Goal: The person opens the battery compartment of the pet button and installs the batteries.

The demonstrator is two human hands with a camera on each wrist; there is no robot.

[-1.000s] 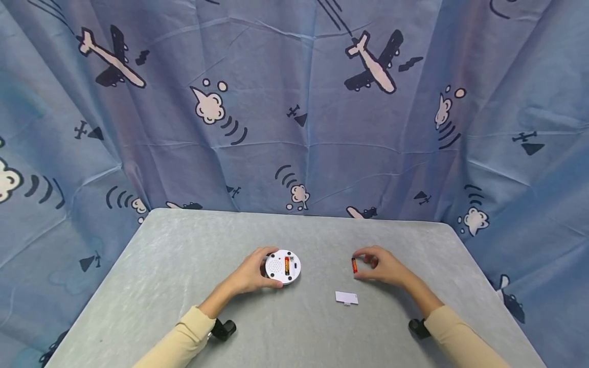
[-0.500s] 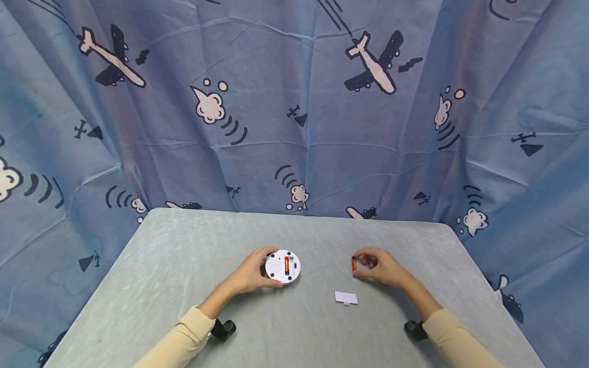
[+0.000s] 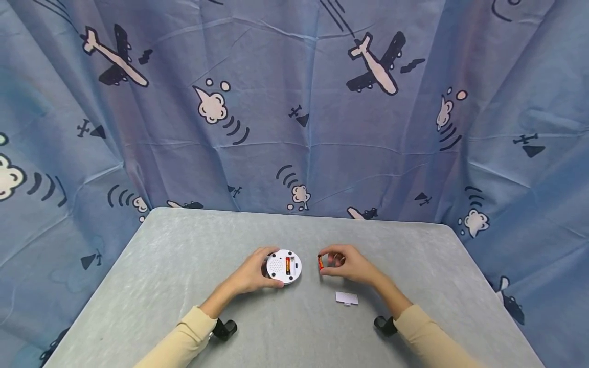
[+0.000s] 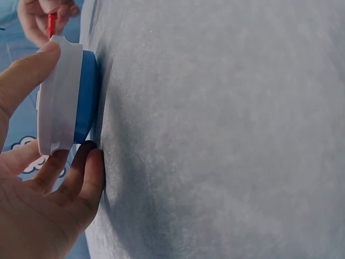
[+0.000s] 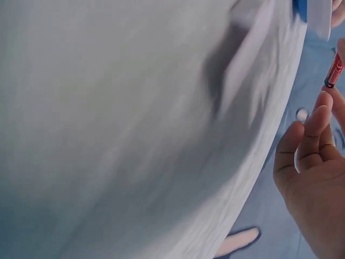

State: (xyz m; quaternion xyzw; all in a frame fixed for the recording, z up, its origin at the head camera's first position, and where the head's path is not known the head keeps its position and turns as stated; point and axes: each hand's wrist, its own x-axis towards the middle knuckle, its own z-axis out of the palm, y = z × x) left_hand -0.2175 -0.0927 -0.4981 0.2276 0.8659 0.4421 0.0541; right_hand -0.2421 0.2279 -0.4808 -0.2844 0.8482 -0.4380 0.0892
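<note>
A round white device point(image 3: 277, 267) with a blue underside lies with its battery compartment facing up. One red battery point(image 3: 288, 265) sits in the compartment, beside a bare slot. My left hand point(image 3: 252, 271) grips the device by its rim, thumb on the near side and fingers on the far side, as the left wrist view also shows. To the right of the device, my right hand point(image 3: 350, 264) pinches a second red battery point(image 3: 320, 262) by its ends between thumb and finger, above the table. In the right wrist view this battery point(image 5: 334, 71) is partly cut off.
A small white battery cover point(image 3: 346, 298) with a tab lies on the grey table point(image 3: 207, 235), nearer to me than the right hand. Behind the table hangs a blue curtain point(image 3: 267, 168) printed with airplanes. Each wrist carries a black camera mount.
My right hand has moved left with its battery, from right of the cover to close beside the device. The left hand and the device have stayed in place.
</note>
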